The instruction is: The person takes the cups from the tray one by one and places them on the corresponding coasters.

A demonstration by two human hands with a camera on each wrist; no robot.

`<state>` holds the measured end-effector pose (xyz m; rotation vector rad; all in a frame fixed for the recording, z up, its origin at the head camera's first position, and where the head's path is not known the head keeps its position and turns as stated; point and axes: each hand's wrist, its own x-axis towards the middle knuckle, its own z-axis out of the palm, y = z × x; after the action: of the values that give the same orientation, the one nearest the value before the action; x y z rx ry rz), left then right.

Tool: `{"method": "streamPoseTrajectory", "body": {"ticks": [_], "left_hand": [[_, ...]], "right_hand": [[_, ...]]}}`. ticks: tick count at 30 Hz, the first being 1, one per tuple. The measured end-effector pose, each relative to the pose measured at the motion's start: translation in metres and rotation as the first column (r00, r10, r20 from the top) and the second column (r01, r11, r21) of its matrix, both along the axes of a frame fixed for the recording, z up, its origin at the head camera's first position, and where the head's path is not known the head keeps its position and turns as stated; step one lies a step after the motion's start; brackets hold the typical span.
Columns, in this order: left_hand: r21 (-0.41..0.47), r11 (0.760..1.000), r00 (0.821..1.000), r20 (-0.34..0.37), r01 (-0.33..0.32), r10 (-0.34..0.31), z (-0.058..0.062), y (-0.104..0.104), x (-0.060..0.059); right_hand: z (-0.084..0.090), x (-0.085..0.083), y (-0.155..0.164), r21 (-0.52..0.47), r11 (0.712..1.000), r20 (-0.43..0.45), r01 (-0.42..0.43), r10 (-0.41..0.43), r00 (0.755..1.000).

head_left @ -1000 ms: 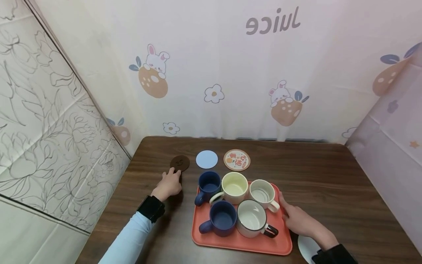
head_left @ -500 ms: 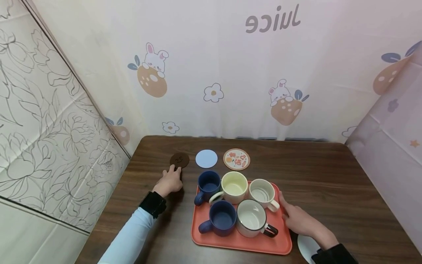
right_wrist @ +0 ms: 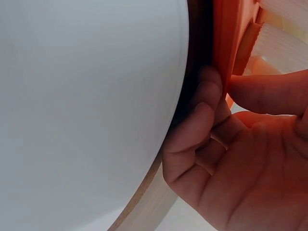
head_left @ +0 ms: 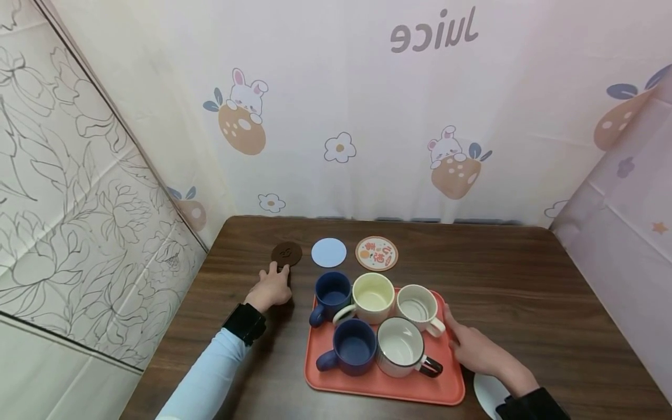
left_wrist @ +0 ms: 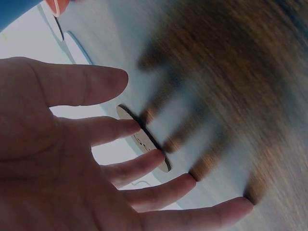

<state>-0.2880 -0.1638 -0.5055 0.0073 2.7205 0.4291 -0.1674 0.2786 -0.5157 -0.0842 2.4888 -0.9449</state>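
Extended fingers of my left hand [head_left: 269, 289] touch the near edge of a dark brown round coaster [head_left: 286, 254] with a smiling face; in the left wrist view, fingertips meet the coaster's rim [left_wrist: 137, 134]. My right hand [head_left: 479, 351] grips the right edge of a coral-red tray [head_left: 388, 389]. The right wrist view has the thumb on the inner side of the tray wall [right_wrist: 226, 43] and curled fingers outside it. On the tray stand a navy mug [head_left: 333, 291], a pale yellow mug [head_left: 374, 303], a cream mug [head_left: 417, 309], another navy mug [head_left: 354, 350] and a white black-handled mug [head_left: 399, 350].
Behind the tray lie a light blue round coaster [head_left: 329, 252] and a patterned orange-rimmed coaster [head_left: 377, 253]. A white disc [head_left: 490, 392] is partly under my right forearm. Printed curtains border the brown wooden table [head_left: 567, 326] at the back and sides.
The brown coaster and my left fingertips have slid very slightly toward the back of the table. My right hand, the tray and the mugs stay where they were.
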Motion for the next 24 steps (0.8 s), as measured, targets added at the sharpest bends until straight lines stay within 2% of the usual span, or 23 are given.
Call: {"method": "streamPoseTrajectory", "body": {"ticks": [16, 21, 24], "left_hand": [[0.0, 1.0, 1.0, -0.001, -0.001, 0.001, -0.002, 0.001, 0.001], [0.015, 1.0, 1.0, -0.018, 0.008, -0.008, -0.003, -0.002, 0.005], [0.023, 1.0, 0.999, -0.039, 0.019, -0.018, 0.0, -0.001, 0.011]], "right_hand": [[-0.001, 0.0, 0.0, -0.004, 1.0, 0.003, 0.006, -0.006, 1.0], [-0.001, 0.0, 0.001, -0.012, 1.0, 0.008, 0.007, -0.006, 1.0], [-0.002, -0.001, 0.002, -0.019, 1.0, 0.013, 0.012, -0.012, 1.0]]}}
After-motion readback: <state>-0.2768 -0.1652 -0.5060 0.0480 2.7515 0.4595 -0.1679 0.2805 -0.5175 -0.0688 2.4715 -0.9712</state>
